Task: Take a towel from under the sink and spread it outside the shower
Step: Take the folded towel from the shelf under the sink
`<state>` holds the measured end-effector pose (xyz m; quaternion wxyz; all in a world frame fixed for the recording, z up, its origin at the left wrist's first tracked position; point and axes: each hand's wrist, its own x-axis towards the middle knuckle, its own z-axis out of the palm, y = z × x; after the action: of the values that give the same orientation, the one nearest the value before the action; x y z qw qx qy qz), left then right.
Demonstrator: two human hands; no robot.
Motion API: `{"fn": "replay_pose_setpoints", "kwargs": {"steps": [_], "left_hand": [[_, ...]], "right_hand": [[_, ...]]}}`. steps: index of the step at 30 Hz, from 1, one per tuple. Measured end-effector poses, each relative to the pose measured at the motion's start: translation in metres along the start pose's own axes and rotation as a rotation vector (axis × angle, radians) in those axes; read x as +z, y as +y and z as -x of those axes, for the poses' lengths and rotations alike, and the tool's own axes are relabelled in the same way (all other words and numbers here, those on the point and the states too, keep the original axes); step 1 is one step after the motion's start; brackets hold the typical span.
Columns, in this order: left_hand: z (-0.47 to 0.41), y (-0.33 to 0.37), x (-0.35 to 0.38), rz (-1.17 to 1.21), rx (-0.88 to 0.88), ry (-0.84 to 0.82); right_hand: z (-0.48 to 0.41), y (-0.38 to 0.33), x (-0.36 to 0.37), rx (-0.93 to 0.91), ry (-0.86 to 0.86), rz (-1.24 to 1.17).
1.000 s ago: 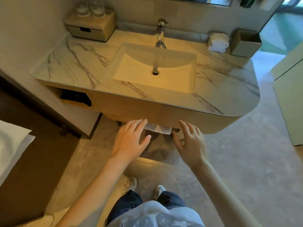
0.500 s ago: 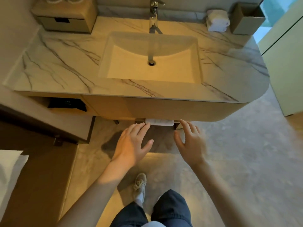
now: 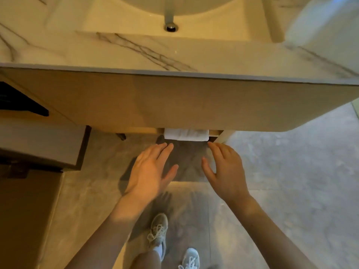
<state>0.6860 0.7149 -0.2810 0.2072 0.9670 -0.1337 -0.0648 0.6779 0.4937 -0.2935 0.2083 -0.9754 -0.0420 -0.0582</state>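
A folded white towel (image 3: 186, 135) lies on a shelf under the sink cabinet (image 3: 174, 101); only its front edge shows below the cabinet's lower rim. My left hand (image 3: 150, 169) reaches toward it with straight fingers, its fingertips just below the towel's left end and apart from it. My right hand (image 3: 225, 169) is held out the same way, with fingertips just below the towel's right end. Neither hand holds anything. The rest of the towel is hidden by the cabinet.
The marble counter (image 3: 136, 49) with its basin (image 3: 171, 18) overhangs close in front of me. A dark open niche (image 3: 17, 101) sits at the left and a low ledge (image 3: 42, 144) beneath it. My shoes (image 3: 158, 232) stand on the grey tiled floor (image 3: 291, 171).
My view has moved closer and lower toward the cabinet. Both hands have advanced toward the towel's edge and stay open, with nothing grasped.
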Motion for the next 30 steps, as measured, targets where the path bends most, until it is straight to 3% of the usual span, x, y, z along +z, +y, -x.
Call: {"fn": "replay_pose_setpoints", "kwargs": {"steps": [5, 11, 16, 22, 25, 30], "left_hand": [[-0.043, -0.056, 0.114, -0.069, 0.024, 0.024], [-0.085, -0.117, 0.242, -0.139, 0.079, 0.032], [-0.097, -0.155, 0.332, -0.153, 0.173, 0.096], [-0.121, -0.173, 0.376, -0.172, 0.189, 0.155], [-0.132, -0.18, 0.383, -0.087, 0.116, 0.103], [-0.144, -0.187, 0.367, -0.044, 0.087, 0.159]], "right_hand": [[-0.011, 0.052, 0.113, -0.008, 0.001, 0.048], [-0.026, 0.111, 0.247, 0.035, -0.14, 0.184], [-0.024, 0.163, 0.337, -0.005, -0.056, 0.181], [-0.038, 0.206, 0.385, -0.114, 0.024, 0.214], [-0.045, 0.217, 0.39, -0.116, 0.073, 0.198], [-0.049, 0.217, 0.379, -0.152, 0.185, 0.12]]}}
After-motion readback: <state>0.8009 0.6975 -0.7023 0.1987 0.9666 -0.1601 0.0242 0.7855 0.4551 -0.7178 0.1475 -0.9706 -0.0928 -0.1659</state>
